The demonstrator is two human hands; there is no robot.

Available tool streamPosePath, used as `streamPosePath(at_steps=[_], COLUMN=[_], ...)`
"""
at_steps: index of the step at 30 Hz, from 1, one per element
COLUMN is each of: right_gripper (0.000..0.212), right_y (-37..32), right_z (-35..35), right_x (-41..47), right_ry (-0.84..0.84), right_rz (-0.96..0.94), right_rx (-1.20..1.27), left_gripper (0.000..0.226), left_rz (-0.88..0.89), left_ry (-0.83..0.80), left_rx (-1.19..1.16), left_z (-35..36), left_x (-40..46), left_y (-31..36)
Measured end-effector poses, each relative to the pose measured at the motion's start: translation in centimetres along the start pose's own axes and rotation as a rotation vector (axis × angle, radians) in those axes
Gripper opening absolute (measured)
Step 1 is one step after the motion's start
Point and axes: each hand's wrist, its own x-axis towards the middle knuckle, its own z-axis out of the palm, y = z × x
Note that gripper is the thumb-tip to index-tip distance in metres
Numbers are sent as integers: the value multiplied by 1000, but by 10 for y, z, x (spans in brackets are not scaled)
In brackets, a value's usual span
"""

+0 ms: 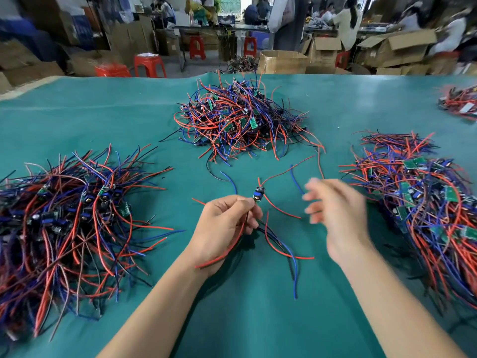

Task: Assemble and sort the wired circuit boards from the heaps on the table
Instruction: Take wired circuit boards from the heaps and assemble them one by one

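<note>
Left hand [227, 223] pinches a small circuit board's [259, 194] wires above the green desk [103, 120]; blurred right hand [338, 210] hovers beside, fingers spread, holding nothing.

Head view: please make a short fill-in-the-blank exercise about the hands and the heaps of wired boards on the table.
1. The small circuit board is pinched by the ____ hand.
2. The right hand is blurred and holds ____.
3. The cloth that covers the table is ____ in colour.
4. The middle heap lies ____ from the person than the left heap.

Missing words: left; nothing; green; farther
</note>
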Motion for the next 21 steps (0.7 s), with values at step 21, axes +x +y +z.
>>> streamPosePath(at_steps=[21], right_gripper=[19], right_y=[-25], right_z=[3], right_x=[0], right_ry=[51], right_rz=[-280], right_rx=[84], left_gripper=[24], left_rz=[15], left_ry=[-341], left_rx=[405], left_z=[1], left_x=[-9], left_y=[4])
